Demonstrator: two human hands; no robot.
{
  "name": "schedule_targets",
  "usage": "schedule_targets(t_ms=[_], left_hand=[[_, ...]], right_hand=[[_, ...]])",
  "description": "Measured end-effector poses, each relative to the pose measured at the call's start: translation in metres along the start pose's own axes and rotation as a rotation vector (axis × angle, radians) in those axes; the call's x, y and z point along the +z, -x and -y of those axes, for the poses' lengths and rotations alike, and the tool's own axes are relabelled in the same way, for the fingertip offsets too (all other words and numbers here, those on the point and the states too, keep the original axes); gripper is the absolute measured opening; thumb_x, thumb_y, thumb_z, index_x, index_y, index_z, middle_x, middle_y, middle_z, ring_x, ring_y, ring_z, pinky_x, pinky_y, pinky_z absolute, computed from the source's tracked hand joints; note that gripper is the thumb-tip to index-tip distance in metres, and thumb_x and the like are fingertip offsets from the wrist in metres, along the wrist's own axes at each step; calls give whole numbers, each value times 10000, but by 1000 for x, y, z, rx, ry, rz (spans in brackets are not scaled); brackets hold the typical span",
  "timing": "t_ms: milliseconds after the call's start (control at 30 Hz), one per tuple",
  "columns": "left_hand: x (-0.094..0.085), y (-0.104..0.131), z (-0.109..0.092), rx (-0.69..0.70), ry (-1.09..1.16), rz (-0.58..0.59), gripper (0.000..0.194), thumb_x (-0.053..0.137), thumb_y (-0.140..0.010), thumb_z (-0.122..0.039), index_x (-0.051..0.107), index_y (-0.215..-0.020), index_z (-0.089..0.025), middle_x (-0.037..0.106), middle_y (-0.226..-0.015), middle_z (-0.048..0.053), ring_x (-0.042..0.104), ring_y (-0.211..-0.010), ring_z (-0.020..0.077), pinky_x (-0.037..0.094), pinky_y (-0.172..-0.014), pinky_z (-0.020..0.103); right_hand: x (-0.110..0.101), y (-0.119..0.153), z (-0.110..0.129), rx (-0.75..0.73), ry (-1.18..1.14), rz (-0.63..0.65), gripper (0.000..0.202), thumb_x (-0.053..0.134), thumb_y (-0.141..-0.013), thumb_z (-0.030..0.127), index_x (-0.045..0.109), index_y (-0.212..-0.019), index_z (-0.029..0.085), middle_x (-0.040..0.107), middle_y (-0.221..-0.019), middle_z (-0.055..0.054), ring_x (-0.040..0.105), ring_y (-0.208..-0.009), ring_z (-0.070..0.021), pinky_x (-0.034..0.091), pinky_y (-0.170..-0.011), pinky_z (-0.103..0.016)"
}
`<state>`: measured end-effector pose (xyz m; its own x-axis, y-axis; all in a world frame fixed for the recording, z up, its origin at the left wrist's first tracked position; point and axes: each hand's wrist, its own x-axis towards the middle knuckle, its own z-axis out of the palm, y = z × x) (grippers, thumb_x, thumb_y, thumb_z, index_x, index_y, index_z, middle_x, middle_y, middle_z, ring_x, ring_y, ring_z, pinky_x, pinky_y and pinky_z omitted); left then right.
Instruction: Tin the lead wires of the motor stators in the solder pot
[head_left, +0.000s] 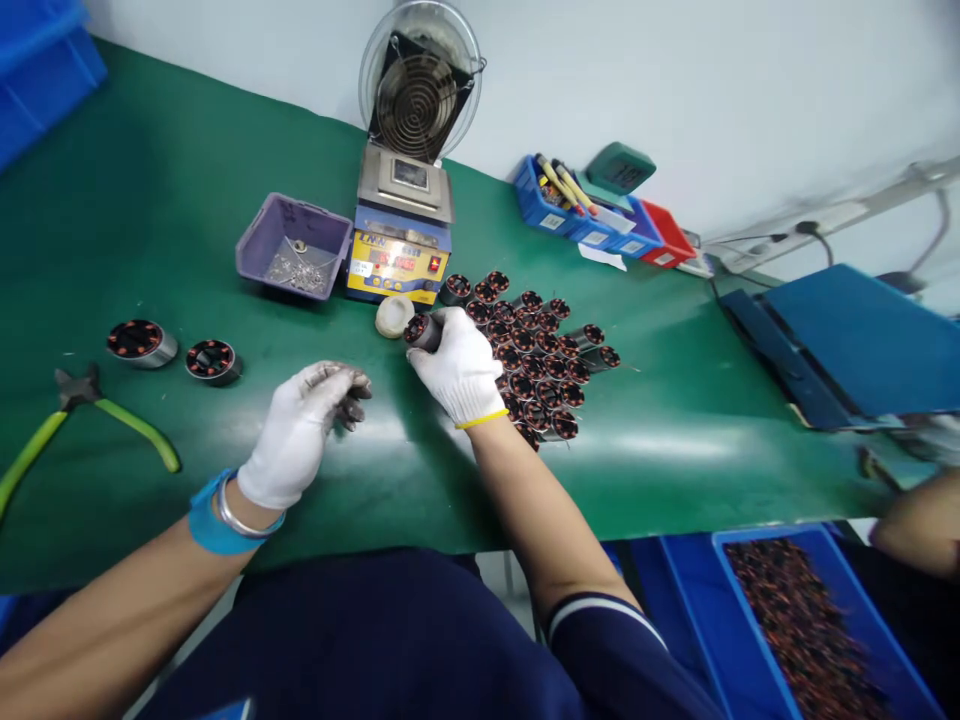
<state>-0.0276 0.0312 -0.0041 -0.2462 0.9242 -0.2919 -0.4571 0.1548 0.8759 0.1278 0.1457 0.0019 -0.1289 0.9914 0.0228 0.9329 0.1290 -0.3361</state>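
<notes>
My right hand, in a white knit glove, grips a metal cylinder with a dark top, a motor stator, just in front of the solder pot. A round whitish cup stands close beside that stator. To the right of the hand, many stators with copper-coloured spots are packed in a cluster. My left hand, also gloved and with dark-stained fingertips, hovers over the table with loosely bent fingers and nothing visible in them. Two more stators, one nearer and one farther left, sit apart.
Green-handled cutters lie at the left. A purple bin holds small metal bits. Behind the solder pot stands a fan. Small blue bins and a red one line the wall. Another person's arm shows at right.
</notes>
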Motion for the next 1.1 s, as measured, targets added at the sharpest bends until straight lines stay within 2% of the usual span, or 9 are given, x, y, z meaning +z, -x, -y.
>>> schedule_targets(t_ms=[200, 433, 633, 933, 1100], left_hand=[[-4, 1, 2, 8, -17, 45, 239, 722, -797, -388, 679, -788, -154, 683, -752, 25, 592, -581, 125, 474, -562, 262], [-2, 5, 4, -10, -15, 81, 220, 719, -817, -368, 685, -804, -151, 685, -772, 24, 601, -594, 123, 488, -576, 262], [-4, 6, 6, -16, -45, 91, 240, 711, -836, -388, 689, -832, -149, 692, -805, 28, 608, -619, 124, 498, -600, 266], [-2, 7, 4, -17, -111, 113, 249, 701, -839, -396, 697, -824, -148, 682, -781, 32, 606, -629, 131, 494, -611, 266], [-3, 9, 3, -19, -132, 125, 254, 692, -850, -401, 698, -822, -149, 674, -780, 33, 603, -641, 134, 493, -627, 271]], right_hand=[[0, -1, 5, -5, 117, 89, 437, 675, -773, 396, 594, -1171, 235, 706, -1132, -94, 691, -1024, -324, 554, -879, -460], [4, -9, -6, 36, 10, 6, 478, 693, -752, 476, 616, -1159, 237, 720, -1133, -93, 691, -1031, -301, 556, -851, -398], [1, -8, 0, -25, 129, 78, 445, 666, -774, 455, 622, -1157, 234, 719, -1087, -110, 699, -966, -322, 561, -816, -439], [-9, -20, 4, -77, 155, 49, 501, 655, -785, 544, 665, -1181, 237, 692, -1104, -119, 693, -962, -324, 554, -818, -425], [-9, -29, 1, -82, 81, 51, 514, 673, -771, 523, 686, -1197, 236, 708, -1091, -106, 689, -971, -299, 547, -816, -383]])
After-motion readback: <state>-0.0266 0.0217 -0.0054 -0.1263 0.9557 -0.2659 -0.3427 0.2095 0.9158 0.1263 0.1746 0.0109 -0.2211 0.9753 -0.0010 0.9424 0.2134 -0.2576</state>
